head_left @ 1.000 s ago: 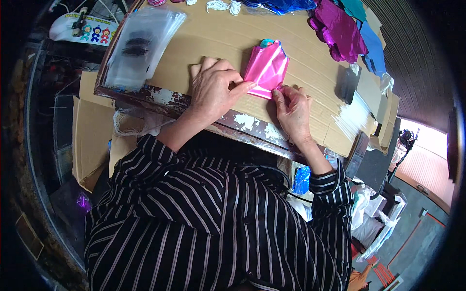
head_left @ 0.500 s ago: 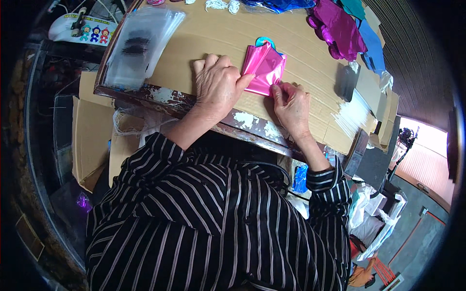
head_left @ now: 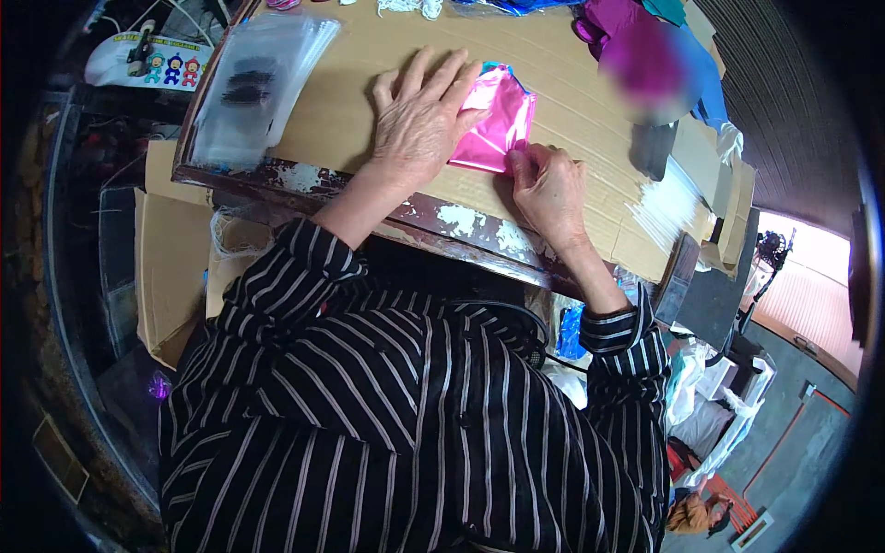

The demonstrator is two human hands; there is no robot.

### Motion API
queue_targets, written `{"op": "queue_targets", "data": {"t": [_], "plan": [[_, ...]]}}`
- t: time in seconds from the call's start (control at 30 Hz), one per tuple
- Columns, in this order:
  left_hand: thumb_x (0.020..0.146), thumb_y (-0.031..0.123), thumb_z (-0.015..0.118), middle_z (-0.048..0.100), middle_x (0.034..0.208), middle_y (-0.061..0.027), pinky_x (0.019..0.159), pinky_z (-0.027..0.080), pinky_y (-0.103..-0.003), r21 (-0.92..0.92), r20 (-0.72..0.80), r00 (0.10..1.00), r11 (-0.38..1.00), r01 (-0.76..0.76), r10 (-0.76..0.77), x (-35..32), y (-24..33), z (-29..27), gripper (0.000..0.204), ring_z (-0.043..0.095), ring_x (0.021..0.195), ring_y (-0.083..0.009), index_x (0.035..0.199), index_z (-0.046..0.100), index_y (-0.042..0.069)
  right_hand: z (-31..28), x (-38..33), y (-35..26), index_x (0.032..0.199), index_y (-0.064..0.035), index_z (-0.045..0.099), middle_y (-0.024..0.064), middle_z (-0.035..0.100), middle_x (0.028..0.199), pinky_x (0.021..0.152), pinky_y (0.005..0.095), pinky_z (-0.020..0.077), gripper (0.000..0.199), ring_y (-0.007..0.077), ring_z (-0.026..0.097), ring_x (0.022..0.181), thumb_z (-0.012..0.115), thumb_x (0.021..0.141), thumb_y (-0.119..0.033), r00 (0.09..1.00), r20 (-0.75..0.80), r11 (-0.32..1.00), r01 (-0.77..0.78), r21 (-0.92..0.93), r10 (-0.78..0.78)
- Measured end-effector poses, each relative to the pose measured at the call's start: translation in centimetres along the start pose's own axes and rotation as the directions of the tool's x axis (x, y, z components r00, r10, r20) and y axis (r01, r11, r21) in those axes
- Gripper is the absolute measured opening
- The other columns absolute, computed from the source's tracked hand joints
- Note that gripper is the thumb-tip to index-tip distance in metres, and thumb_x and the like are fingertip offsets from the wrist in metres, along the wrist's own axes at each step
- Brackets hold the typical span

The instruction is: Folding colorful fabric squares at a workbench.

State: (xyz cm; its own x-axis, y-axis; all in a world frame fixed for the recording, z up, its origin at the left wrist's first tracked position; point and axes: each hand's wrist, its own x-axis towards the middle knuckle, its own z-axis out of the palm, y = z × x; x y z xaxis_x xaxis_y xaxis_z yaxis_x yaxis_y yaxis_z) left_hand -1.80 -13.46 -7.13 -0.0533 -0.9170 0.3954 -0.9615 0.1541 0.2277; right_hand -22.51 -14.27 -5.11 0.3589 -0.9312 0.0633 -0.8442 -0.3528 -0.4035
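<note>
A shiny pink foil piece [head_left: 498, 129], folded into a flat packet with a bit of blue-teal foil at its far edge, lies on the cardboard-covered table [head_left: 350, 101]. My left hand [head_left: 415, 129] rests on the foil's left side, fingers stretched out and spread, the thumb lying across it. With thumb and bent fingers, my right hand [head_left: 553, 189] pinches the foil's near right corner. The tips of the right fingers are partly hidden.
Clear plastic sleeves [head_left: 304, 55] lie stacked at the left. Magenta foil [head_left: 641, 60] is piled at the far right, near a black flat item [head_left: 653, 152] and thin white sticks [head_left: 666, 217]. White string [head_left: 406, 7] sits at the far edge. An open cardboard box [head_left: 171, 267] stands left below.
My left hand has unfolded from curled fingers to spread ones and moved further up onto the foil. The right hand keeps its pinch at the near corner.
</note>
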Motion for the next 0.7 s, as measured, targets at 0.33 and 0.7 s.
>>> {"op": "queue_targets", "data": {"t": [0.33, 0.7], "plan": [[0.103, 0.057, 0.047, 0.029, 0.17, -0.0094, 0.128, 0.013, -0.054, -0.149, 0.21, 0.851, 0.876, -0.459, 0.482, 2.0, 0.0, 0.8, 0.077, 0.022, 0.158, -0.0309, 0.164, 0.028, 0.013, -0.2, 0.3, 0.0, 0.084, -0.0063, 0.074, 0.0213, 0.069, 0.079, 0.083, 0.0482, 0.0417, 0.021, 0.037, 0.066, 0.088, 0.066, 0.091, -0.025, 0.999, 0.045, 0.999, -0.013, -0.047, 0.015], [0.103, 0.058, 0.047, 0.021, 0.171, -0.0164, 0.13, 0.013, -0.049, -0.165, 0.274, 0.846, 0.889, -0.427, 0.457, 2.0, -0.1, 1.0, 0.087, 0.018, 0.158, -0.0326, 0.164, 0.02, 0.002, -3.0, 2.3, 3.5, 0.104, 0.001, 0.075, 0.0197, 0.076, 0.098, 0.081, 0.0452, 0.0533, 0.02, 0.034, 0.073, 0.092, 0.067, 0.096, -0.015, 0.969, 0.242, 0.914, -0.06, 0.402, -0.042]]}}
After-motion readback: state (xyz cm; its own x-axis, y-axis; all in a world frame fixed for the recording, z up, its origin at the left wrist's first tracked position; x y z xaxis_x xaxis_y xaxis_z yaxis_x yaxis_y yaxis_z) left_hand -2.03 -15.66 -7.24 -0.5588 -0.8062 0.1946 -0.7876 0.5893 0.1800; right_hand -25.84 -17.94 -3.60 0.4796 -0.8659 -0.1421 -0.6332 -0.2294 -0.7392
